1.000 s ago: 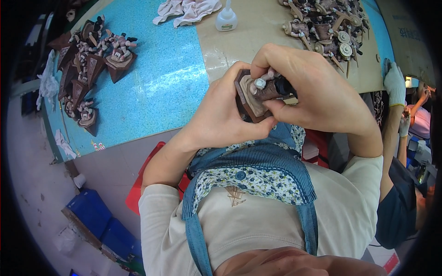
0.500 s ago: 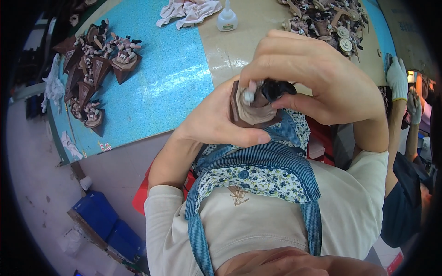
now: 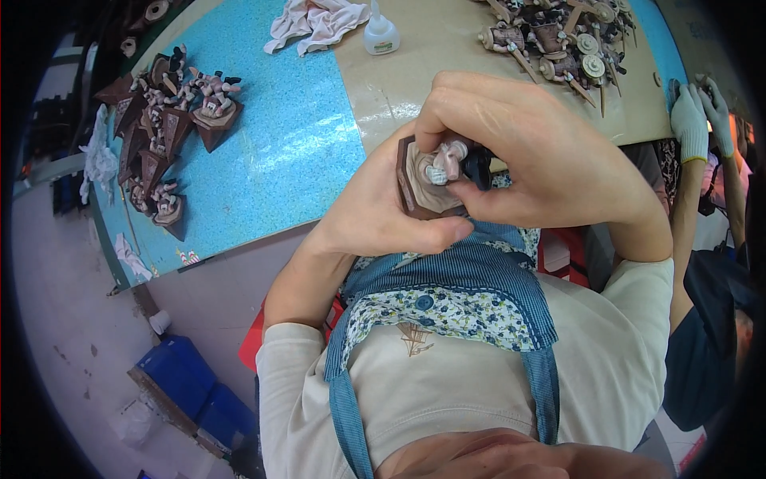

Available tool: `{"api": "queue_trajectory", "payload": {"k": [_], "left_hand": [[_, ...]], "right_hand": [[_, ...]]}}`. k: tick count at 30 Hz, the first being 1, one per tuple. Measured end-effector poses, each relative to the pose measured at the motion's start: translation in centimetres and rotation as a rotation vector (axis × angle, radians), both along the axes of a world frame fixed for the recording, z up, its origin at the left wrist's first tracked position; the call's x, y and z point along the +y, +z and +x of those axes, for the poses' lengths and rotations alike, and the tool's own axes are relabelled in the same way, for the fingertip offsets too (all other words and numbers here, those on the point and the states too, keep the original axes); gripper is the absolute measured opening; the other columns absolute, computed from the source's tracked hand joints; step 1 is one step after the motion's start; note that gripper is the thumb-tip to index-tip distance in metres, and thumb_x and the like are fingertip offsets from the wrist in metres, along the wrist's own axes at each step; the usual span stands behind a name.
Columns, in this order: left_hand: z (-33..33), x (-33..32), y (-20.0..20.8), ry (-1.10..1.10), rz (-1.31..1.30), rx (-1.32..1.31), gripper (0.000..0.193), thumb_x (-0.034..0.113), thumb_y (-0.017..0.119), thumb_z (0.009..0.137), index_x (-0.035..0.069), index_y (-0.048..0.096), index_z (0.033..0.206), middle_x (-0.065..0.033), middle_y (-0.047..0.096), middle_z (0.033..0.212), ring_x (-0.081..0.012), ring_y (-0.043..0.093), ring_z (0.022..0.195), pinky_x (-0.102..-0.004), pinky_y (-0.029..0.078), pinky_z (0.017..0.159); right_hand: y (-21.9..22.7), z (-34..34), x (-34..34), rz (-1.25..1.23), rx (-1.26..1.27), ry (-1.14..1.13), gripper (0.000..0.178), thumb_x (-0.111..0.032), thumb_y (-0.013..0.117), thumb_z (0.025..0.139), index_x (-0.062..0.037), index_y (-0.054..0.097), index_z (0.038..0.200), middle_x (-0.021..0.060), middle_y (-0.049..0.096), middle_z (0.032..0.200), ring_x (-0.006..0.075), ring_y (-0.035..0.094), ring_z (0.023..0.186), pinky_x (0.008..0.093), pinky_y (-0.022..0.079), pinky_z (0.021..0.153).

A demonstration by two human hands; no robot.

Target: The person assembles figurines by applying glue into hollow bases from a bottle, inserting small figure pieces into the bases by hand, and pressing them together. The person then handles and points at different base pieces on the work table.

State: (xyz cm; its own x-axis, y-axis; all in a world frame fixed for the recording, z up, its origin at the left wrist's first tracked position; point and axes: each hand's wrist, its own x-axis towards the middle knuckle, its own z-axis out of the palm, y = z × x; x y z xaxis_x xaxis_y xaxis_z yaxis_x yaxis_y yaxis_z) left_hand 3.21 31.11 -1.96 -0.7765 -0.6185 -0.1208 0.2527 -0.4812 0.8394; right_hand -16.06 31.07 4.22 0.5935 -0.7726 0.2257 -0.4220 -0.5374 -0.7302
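The worktable [image 3: 275, 120] sweeps from ten o'clock to two, bright blue on the left and tan towards the right, with twelve pointing straight away from the person; at one o'clock a heap of barrel-like brown pieces [image 3: 558, 44] lies jumbled on the tan part, while at ten a cluster of finished-looking figures on dark bases [image 3: 163, 132] sits close together, the two groups probably set apart so that they do not mix and the middle stays free for handling; at two, near the table's edge, are a co-worker's gloved hands [image 3: 692, 124]; a crumpled pale cloth [image 3: 307, 25] lies between eleven and twelve, seemingly within reach but out of the way; the right hand [image 3: 523, 148] arches in from three, forefinger and thumb pinched on the upper part of a brown-based figurine [image 3: 415, 180], and the left hand [image 3: 367, 195] comes from seven, clasped round its base with the thumb along the near side, likely to steady it while the other hand grips the finer part; the piece is held above the table's near edge, a little off the picture's centre towards one; a small translucent bottle [image 3: 381, 37] stands upright at twelve; the figurine's sandy top faces up at the viewer, and its modelled figure has its long axis roughly from nine to three, the whitish end [image 3: 435, 175] towards nine and the black end [image 3: 478, 166] towards three
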Motion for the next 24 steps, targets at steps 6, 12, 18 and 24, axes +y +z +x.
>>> {"api": "queue_trajectory", "payload": {"k": [6,12,18,24], "left_hand": [[0.3,0.0,0.2,0.006,0.004,-0.062,0.064,-0.004,0.077,0.066,0.000,0.045,0.121,-0.0041,0.057,0.105,-0.0116,0.058,0.096,-0.0257,0.051,0.081],[0.6,0.0,-0.1,-0.052,0.014,-0.087,0.068,-0.001,0.078,0.066,-0.001,0.044,0.125,-0.0043,0.056,0.109,-0.0101,0.056,0.099,-0.0261,0.049,0.085],[0.7,0.0,0.0,-0.067,-0.014,-0.022,0.072,0.001,0.079,0.066,-0.001,0.042,0.128,-0.0046,0.054,0.112,-0.0103,0.055,0.101,-0.0264,0.047,0.088],[0.8,0.5,-0.5,-0.075,0.040,-0.041,0.067,-0.002,0.078,0.066,-0.001,0.041,0.123,-0.0052,0.056,0.104,-0.0093,0.059,0.090,-0.0251,0.050,0.078]], "right_hand": [[-0.5,0.4,0.2,0.037,0.034,-0.033,0.031,-0.001,0.071,0.062,-0.0031,0.050,0.085,0.0110,0.052,0.080,0.0323,0.055,0.074,0.0369,0.046,0.063],[-0.8,0.6,-0.3,0.194,0.008,0.006,0.032,-0.004,0.073,0.063,0.0030,0.053,0.086,0.0202,0.060,0.077,0.0396,0.061,0.073,0.0423,0.047,0.062],[-0.6,0.6,-0.5,0.239,0.017,0.008,0.034,-0.005,0.074,0.058,-0.0035,0.050,0.081,0.0116,0.052,0.073,0.0334,0.054,0.068,0.0367,0.044,0.059],[-1.1,1.3,-0.1,0.119,0.058,0.023,0.032,-0.005,0.072,0.059,-0.0021,0.050,0.082,0.0126,0.051,0.071,0.0345,0.052,0.065,0.0373,0.043,0.058]]}}
